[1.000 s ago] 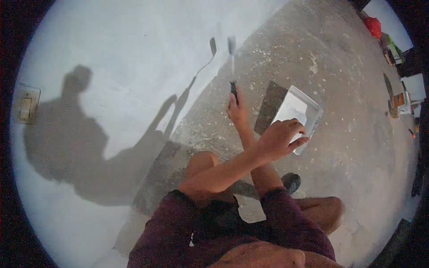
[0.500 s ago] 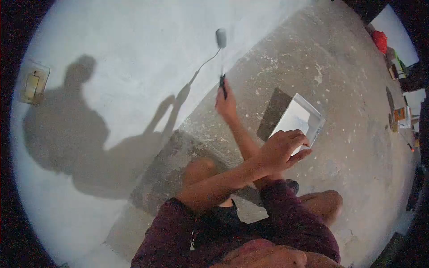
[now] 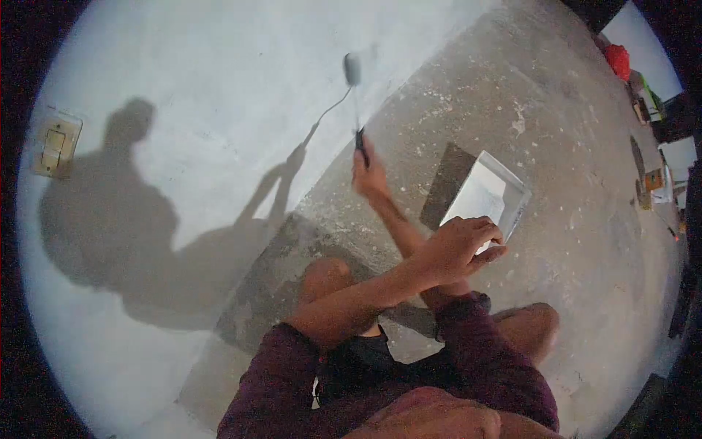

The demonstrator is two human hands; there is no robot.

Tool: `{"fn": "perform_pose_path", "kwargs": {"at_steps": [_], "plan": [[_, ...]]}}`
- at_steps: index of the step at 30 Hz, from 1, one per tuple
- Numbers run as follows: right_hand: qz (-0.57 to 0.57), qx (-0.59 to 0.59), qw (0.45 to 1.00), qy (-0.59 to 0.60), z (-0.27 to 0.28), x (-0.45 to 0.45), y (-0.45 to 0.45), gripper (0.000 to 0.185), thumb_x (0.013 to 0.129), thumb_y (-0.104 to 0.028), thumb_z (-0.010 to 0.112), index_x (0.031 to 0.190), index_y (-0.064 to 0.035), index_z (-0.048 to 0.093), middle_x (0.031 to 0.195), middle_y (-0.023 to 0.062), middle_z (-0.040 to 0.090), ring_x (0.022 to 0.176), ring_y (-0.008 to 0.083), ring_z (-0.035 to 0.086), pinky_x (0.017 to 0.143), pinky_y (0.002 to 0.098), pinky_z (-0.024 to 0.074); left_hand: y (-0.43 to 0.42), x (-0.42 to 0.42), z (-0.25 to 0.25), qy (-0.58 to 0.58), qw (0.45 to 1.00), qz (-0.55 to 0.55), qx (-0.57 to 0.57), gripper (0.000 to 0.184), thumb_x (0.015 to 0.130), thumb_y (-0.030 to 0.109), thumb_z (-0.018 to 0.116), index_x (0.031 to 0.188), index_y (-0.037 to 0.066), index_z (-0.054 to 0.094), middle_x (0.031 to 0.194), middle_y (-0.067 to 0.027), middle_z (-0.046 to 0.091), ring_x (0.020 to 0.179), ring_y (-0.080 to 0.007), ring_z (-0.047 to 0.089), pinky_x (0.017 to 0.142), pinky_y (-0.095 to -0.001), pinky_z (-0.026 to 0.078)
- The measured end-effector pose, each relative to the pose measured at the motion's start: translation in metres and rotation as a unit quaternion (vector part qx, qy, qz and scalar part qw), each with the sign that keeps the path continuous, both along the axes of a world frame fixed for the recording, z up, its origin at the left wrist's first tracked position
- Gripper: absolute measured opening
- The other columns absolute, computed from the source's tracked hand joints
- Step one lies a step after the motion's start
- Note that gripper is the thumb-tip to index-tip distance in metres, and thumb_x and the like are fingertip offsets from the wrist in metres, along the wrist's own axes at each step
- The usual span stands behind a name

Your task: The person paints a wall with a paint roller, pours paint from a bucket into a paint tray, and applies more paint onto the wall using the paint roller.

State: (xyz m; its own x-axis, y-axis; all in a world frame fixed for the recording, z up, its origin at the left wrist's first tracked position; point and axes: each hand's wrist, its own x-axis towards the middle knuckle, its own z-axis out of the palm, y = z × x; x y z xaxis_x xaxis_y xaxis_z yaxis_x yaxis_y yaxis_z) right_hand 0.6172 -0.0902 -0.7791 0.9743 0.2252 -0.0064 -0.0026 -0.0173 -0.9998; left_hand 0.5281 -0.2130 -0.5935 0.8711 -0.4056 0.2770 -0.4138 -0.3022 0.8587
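My forearms cross. My right hand (image 3: 369, 172) is closed around the black handle of a small paint roller (image 3: 352, 69), whose blurred grey head is at the white wall (image 3: 241, 51), above the floor line. Down and to the right, my left hand (image 3: 468, 249) has its fingers and thumb bent around the near end of a white tray (image 3: 521, 199). White paint (image 3: 479, 192) shows inside the tray, and part of its near end is hidden by my left hand.
A switch plate (image 3: 55, 146) is on the wall at the left, beside my shadow. Spotted concrete floor (image 3: 570, 241) lies around the tray. A red object (image 3: 616, 61) and assorted items stand at the far right.
Compared with a second ago, my right hand and the roller have moved left, the roller head now over the wall. My left hand stays at the tray; the view has shifted slightly.
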Motion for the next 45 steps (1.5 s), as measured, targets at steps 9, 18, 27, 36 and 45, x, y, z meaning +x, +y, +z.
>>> {"fn": "perform_pose_path", "kwargs": {"at_steps": [9, 18, 27, 36, 45], "plan": [[0.016, 0.07, 0.996, 0.059, 0.044, 0.056, -0.025, 0.047, 0.098, -0.016, 0.046, 0.143, -0.0122, 0.034, 0.065, -0.0022, 0.044, 0.05, 0.0072, 0.043, 0.045, 0.0245, 0.0404, 0.0, 0.002, -0.008, 0.025, 1.0, -0.017, -0.002, 0.023, 0.09, 0.028, 0.06, 0.092, 0.004, 0.059, 0.09, -0.0141, 0.061, 0.078, -0.031, 0.063, 0.07, -0.0405, 0.049], [0.005, -0.014, 0.99, -0.143, 0.019, -0.058, -0.008, 0.049, 0.095, -0.018, 0.049, 0.14, -0.004, 0.037, 0.129, 0.0247, 0.053, 0.111, 0.0305, 0.057, 0.094, 0.0369, 0.0438, 0.002, 0.019, -0.033, -0.068, 0.989, 0.105, 0.08, 0.03, 0.087, 0.033, 0.063, 0.1, 0.006, 0.058, 0.118, -0.0165, 0.056, 0.104, -0.0357, 0.057, 0.086, -0.0458, 0.045], [0.007, -0.052, 0.994, -0.092, 0.021, -0.018, -0.021, 0.052, 0.095, -0.02, 0.049, 0.144, -0.0112, 0.033, 0.093, 0.0218, 0.064, 0.079, 0.0311, 0.064, 0.075, 0.0379, 0.05, 0.032, 0.017, -0.042, -0.069, 0.959, 0.193, 0.193, 0.038, 0.086, 0.035, 0.064, 0.108, 0.006, 0.054, 0.134, -0.0225, 0.045, 0.115, -0.0389, 0.052, 0.092, -0.0503, 0.042], [0.058, -0.069, 0.996, -0.027, 0.016, -0.005, -0.029, 0.053, 0.095, -0.02, 0.047, 0.144, -0.0079, 0.031, 0.122, 0.0267, 0.055, 0.108, 0.0403, 0.057, 0.092, 0.0405, 0.0448, 0.025, 0.015, -0.04, 0.008, 0.97, 0.155, 0.186, 0.04, 0.085, 0.036, 0.065, 0.108, 0.005, 0.054, 0.138, -0.025, 0.041, 0.121, -0.0408, 0.048, 0.095, -0.0513, 0.041], [0.11, -0.065, 0.989, -0.071, 0.013, -0.114, -0.013, 0.054, 0.095, -0.02, 0.047, 0.145, -0.0093, 0.031, 0.125, 0.0237, 0.055, 0.096, 0.0283, 0.061, 0.088, 0.0357, 0.0455, 0.018, 0.012, -0.032, -0.032, 0.966, 0.155, 0.204, 0.042, 0.086, 0.038, 0.063, 0.11, 0.006, 0.052, 0.14, -0.024, 0.038, 0.119, -0.0414, 0.048, 0.097, -0.0518, 0.04]]}}
